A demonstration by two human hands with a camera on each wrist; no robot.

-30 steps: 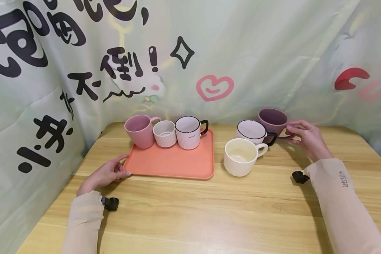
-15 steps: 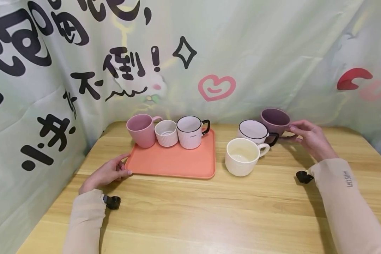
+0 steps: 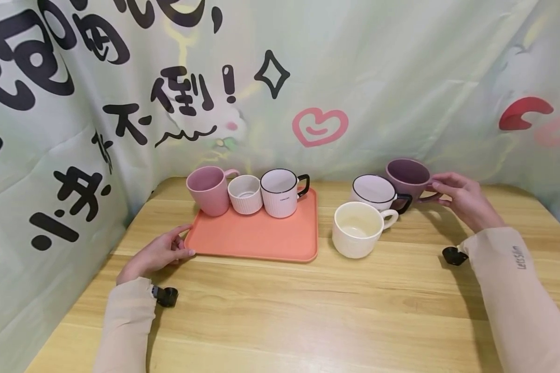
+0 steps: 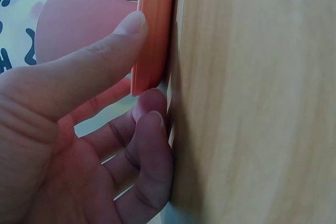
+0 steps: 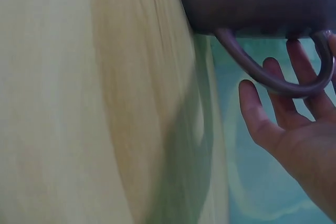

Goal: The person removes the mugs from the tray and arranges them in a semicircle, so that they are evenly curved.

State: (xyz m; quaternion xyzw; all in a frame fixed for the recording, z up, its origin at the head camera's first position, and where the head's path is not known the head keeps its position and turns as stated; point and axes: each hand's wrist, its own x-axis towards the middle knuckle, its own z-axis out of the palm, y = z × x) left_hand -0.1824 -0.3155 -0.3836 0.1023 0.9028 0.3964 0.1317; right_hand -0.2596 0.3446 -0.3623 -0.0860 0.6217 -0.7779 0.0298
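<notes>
My left hand (image 3: 161,253) is at the front left corner of an orange tray (image 3: 252,241). In the left wrist view its thumb (image 4: 128,24) presses on the tray rim and the other fingers curl by the corner close to the table. At the back right, my right hand (image 3: 466,201) grips the handle (image 5: 273,85) of a purple mug (image 3: 408,176) between thumb and fingers. The mug stands upright; its thumb side is mostly cut off in the right wrist view. A white mug with black rim (image 3: 373,190) and a cream mug (image 3: 354,235) stand left of it.
Along the tray's back stand a pink mug (image 3: 210,194), a small ribbed white cup (image 3: 246,197) and a white mug with black handle (image 3: 280,194). A printed cloth (image 3: 378,77) hangs right behind the wooden table (image 3: 280,316).
The purple mug has shifted slightly right, away from the black-rimmed mug beside it, with my right hand moving right too. My left hand keeps its place at the tray corner.
</notes>
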